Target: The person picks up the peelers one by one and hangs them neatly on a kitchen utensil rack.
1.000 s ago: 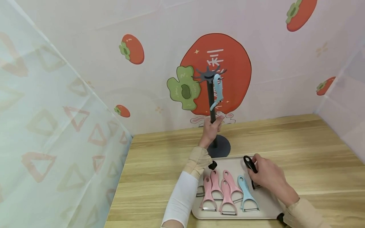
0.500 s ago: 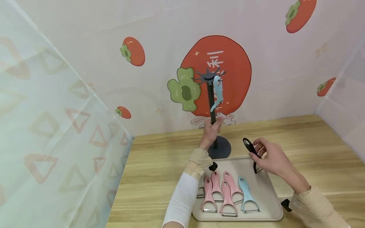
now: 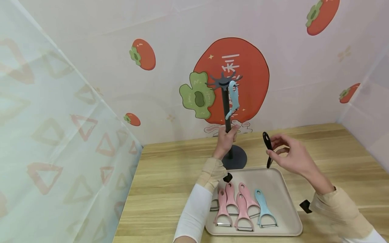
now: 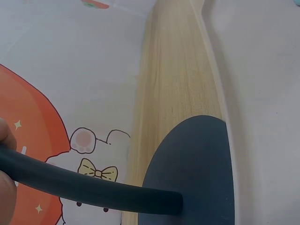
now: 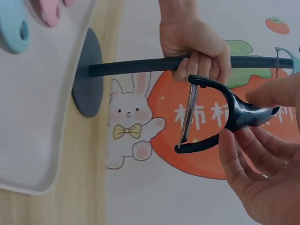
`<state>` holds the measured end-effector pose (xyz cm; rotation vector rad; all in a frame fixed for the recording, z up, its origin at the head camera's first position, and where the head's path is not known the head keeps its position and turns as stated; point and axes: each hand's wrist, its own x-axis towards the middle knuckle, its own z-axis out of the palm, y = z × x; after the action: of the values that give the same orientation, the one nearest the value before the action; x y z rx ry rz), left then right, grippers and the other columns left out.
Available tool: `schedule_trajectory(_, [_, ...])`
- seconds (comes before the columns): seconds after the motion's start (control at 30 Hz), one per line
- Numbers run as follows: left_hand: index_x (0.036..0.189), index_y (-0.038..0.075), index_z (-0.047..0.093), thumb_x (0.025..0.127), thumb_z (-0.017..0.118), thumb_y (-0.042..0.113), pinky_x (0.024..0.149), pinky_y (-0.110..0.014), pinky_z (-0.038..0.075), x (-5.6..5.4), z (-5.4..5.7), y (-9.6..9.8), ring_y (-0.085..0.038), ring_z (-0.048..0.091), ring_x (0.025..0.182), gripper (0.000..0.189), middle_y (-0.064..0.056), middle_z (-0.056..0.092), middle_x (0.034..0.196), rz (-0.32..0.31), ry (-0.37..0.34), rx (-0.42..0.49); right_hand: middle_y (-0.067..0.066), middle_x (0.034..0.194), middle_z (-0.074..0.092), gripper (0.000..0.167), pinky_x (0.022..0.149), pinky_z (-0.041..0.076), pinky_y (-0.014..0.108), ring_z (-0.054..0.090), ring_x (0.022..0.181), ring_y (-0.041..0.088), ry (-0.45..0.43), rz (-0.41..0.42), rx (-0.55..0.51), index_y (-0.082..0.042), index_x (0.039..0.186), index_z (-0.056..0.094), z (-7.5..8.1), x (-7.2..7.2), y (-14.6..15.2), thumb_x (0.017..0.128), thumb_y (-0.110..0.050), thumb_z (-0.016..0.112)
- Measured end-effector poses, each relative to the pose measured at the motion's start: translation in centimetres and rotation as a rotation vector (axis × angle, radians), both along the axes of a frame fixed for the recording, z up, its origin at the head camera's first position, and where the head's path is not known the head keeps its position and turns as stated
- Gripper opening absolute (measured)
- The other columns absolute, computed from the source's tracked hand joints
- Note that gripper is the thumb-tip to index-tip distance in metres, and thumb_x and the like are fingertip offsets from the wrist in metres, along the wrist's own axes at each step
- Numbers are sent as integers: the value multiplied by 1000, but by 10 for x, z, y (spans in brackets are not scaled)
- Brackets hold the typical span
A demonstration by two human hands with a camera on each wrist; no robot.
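My left hand [image 3: 225, 141] grips the pole of a dark grey rack [image 3: 225, 101], whose top spreads into several hooks. From one of those hooks hangs a light blue peeler [image 3: 233, 98]. Between thumb and fingers my right hand [image 3: 291, 153] pinches a black peeler [image 5: 241, 112] by its handle, blade end down, above the far right corner of the tray. In the right wrist view its metal blade and curved frame show plainly. On the beige tray [image 3: 285, 216] lie several pink peelers [image 3: 242, 211] and one light blue peeler [image 3: 263, 206].
The rack's round base [image 4: 197, 159] stands on the wooden table [image 3: 164, 182] right behind the tray. Part of another peeler [image 3: 214, 204] shows at the tray's left, mostly behind my left forearm. A printed cloth wall [image 3: 170, 84] rises close behind the rack.
My right hand has lifted the black peeler off the tray and moved it up and away toward the back. My left hand keeps its hold on the pole.
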<state>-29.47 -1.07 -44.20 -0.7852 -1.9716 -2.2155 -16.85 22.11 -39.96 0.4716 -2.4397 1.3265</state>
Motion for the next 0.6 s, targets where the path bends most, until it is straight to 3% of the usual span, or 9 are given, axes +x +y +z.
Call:
schedule_trajectory(0.2, [61, -2, 41, 110, 54, 11, 44, -29, 22, 0, -1, 0, -14, 26, 40, 53, 9, 33, 49, 6, 3, -9, 14, 102, 74, 35, 77, 55, 10, 67, 88, -5, 55, 27, -72, 1, 121, 70, 23, -14, -4, 88, 6, 80])
schedule_trajectory(0.43, [61, 0, 41, 110, 53, 7, 43, -30, 23, 0, -2, -1, -15, 27, 39, 51, 8, 33, 50, -1, 13, 11, -8, 110, 69, 40, 81, 55, 10, 68, 96, -5, 86, 52, -128, 2, 130, 68, 51, -28, -10, 91, 6, 76])
schedule_trajectory(0.6, [61, 1, 40, 110, 56, 14, 43, -29, 24, -2, -2, 0, -13, 28, 40, 53, 9, 34, 51, 3, 10, 1, -7, 114, 70, 40, 85, 56, 11, 68, 101, -1, 52, 70, -168, 1, 133, 67, 69, -38, -14, 94, 4, 75])
